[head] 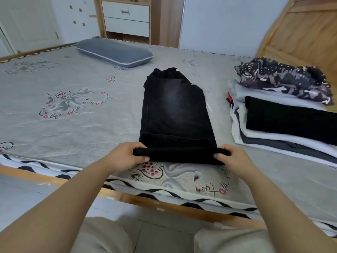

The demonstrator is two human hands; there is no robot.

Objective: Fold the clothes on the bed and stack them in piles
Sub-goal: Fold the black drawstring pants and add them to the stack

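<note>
Bed (76, 110): grey printed sheet, spreading out ahead of both hands and to either side.
Stack (284, 128): folded clothes to the right of the right hand and further off; white and grey layers, a black piece on top near the front.
Patterned garment (284, 79): crumpled, dark with pale marks, lying on the far end of that stack.
Black jeans (175, 114): folded lengthwise, stretching straight away from the hands; near end rolled or doubled over between them, hard to say which.
Pillow (114, 52): grey, far beyond the left hand, near the bed's far edge.
Left hand (127, 156): fingers curled over the left end of the near fold, thumb beneath, gripping it.
Right hand (233, 157): gripping the right end likewise, fingers wrapped over the cloth.
</note>
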